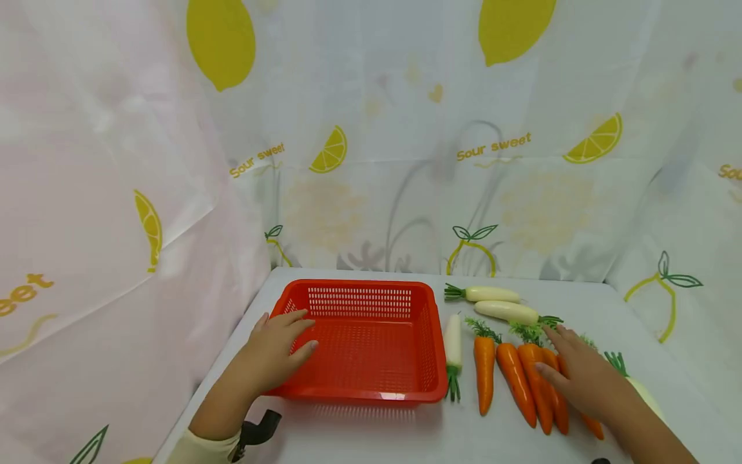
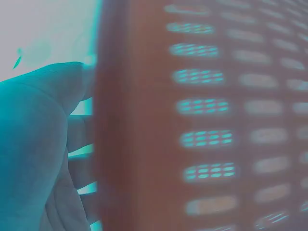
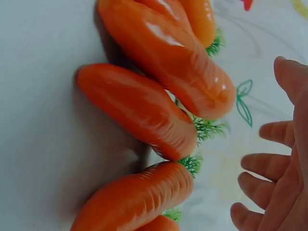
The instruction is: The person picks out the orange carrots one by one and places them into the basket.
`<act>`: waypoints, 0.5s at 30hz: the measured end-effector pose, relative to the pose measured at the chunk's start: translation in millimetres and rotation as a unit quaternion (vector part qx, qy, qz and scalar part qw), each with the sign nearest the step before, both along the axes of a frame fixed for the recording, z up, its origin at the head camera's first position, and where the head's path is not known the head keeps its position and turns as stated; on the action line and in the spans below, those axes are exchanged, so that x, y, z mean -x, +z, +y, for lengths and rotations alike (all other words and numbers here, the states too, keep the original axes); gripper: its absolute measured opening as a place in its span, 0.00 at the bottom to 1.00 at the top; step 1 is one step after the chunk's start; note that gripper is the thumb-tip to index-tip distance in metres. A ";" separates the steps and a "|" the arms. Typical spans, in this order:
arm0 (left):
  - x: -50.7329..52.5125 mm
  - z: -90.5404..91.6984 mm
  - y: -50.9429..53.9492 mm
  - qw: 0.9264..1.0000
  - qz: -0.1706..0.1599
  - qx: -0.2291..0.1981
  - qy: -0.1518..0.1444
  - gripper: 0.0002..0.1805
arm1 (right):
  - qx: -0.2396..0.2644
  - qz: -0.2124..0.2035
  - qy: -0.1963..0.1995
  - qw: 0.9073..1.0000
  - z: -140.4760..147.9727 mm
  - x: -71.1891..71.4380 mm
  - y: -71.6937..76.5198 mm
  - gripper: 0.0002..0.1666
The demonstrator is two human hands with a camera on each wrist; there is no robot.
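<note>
A red plastic basket (image 1: 359,394) with slotted walls stands on the white table. My left hand (image 1: 275,351) is over its left rim with fingers spread and nothing held; in the left wrist view the basket wall (image 2: 144,120) hides the fingertips of that hand (image 2: 38,144). To the right lie several orange carrots (image 1: 516,385) with green tops. Above the right-hand carrots hovers my right hand (image 1: 585,374), fingers extended. From the right wrist, the hand (image 3: 284,178) appears apart from the carrots (image 3: 139,110), holding nothing.
Two white radishes (image 1: 507,312) lie behind the carrots. Another white radish (image 1: 453,341) lies close along the basket's right side. One more radish (image 1: 645,394) is partly hidden past my right forearm. A lemon-print curtain (image 1: 371,193) hangs behind and beside the table.
</note>
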State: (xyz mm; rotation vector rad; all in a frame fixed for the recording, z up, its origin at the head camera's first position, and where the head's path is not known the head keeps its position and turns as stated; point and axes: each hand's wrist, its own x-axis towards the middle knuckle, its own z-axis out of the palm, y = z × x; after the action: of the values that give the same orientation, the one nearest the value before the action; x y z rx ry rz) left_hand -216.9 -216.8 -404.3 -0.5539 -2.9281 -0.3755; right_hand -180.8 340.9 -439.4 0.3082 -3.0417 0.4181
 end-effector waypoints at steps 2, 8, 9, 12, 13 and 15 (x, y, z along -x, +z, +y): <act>-1.8 -5.5 5.8 0.999 0.004 -0.032 0.007 0.29 | 0.020 -0.006 -0.013 1.000 1.0 0.6 -0.7 0.50; -6.1 -21.5 15.3 0.994 0.005 -0.104 0.020 0.25 | 0.066 -0.022 -0.070 0.995 8.5 -2.5 -7.8 0.45; -6.5 -23.4 15.3 0.994 0.004 -0.111 0.021 0.25 | 0.070 -0.029 -0.081 0.994 10.2 -3.4 -9.0 0.46; -6.2 -28.2 13.7 0.991 0.000 -0.129 0.020 0.23 | 0.090 -0.058 -0.115 0.988 16.6 -5.9 -10.7 0.50; -5.2 -29.7 13.0 0.991 0.001 -0.135 0.017 0.23 | 0.095 -0.062 -0.126 0.985 18.8 -6.2 -10.4 0.51; -3.5 -33.1 11.8 0.989 0.001 -0.144 0.014 0.24 | 0.102 -0.065 -0.142 0.982 23.0 -6.3 -9.2 0.53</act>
State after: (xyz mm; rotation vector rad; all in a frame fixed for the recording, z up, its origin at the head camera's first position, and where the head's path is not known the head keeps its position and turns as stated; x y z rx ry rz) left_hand -213.4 -249.9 -392.5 -0.4686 -2.8041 -0.7767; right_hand -174.5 363.9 -448.6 -0.1676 -3.0618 0.7464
